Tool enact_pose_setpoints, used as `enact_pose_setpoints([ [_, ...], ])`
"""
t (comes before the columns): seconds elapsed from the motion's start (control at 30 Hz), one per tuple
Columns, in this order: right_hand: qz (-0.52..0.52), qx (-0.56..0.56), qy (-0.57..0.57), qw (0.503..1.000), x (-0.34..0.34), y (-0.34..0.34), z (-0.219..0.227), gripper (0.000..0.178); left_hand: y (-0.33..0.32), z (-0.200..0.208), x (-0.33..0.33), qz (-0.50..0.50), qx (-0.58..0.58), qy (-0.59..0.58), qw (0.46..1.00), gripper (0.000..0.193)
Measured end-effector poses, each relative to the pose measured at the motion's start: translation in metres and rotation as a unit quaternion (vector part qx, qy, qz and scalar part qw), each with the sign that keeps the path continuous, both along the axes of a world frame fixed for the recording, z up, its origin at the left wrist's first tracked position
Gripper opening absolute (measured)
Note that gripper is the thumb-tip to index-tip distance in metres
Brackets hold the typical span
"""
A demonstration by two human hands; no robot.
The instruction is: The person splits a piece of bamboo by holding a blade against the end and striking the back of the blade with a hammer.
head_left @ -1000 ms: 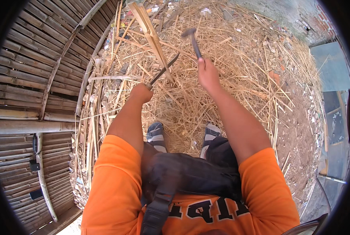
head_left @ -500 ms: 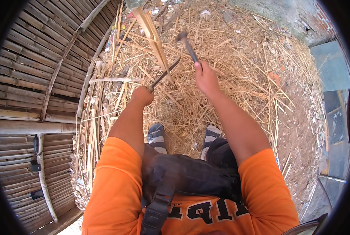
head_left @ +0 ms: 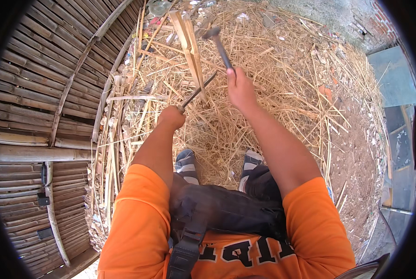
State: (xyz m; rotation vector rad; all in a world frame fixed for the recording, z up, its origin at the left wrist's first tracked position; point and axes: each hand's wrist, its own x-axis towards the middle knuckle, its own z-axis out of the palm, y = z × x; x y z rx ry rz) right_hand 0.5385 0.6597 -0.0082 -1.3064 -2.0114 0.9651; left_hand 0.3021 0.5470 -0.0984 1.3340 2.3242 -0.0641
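Note:
My left hand (head_left: 171,118) is closed round the handle of a long, narrow, dark-bladed knife (head_left: 209,82), its tip angled away and to the right. The blade crosses the lower part of a split bamboo piece (head_left: 188,46), which stands upright on the littered ground with its halves parted at the top. Whether the blade is inside the split or only against it, I cannot tell. My right hand (head_left: 242,91) grips a hammer (head_left: 222,53) by its dark handle. The hammer head is up beside the bamboo's upper part, apart from it.
Bamboo shavings and strips (head_left: 282,88) cover the ground ahead. A slatted bamboo wall (head_left: 45,74) rises on the left, with long strips (head_left: 110,153) along its foot. A concrete wall (head_left: 329,16) stands far right, near bluish panels (head_left: 394,76). My feet (head_left: 186,162) are planted apart below.
The bamboo's top has shifted to the right. My left hand and the knife have moved slightly right. My right hand has gone a little left and away, bringing the hammer head closer to the bamboo.

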Motion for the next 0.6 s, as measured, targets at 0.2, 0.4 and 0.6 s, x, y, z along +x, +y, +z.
enact_pose_setpoints([
  [0.2, -0.005, -0.024, -0.124, 0.992, 0.024, -0.014, -0.061, 0.038, 0.005, -0.003, 0.005, -0.017, -0.004, 0.003, 1.000, 0.042],
  [0.4, -0.015, -0.103, -0.112, 0.988, 0.027, 0.004, -0.069, 0.039, 0.005, 0.009, 0.013, 0.006, -0.009, -0.003, 1.000, 0.047],
  [0.6, -0.070, 0.068, 0.047, 0.994, 0.008, 0.011, -0.007, 0.036, 0.003, 0.000, 0.002, 0.003, -0.015, 0.005, 1.000, 0.047],
])
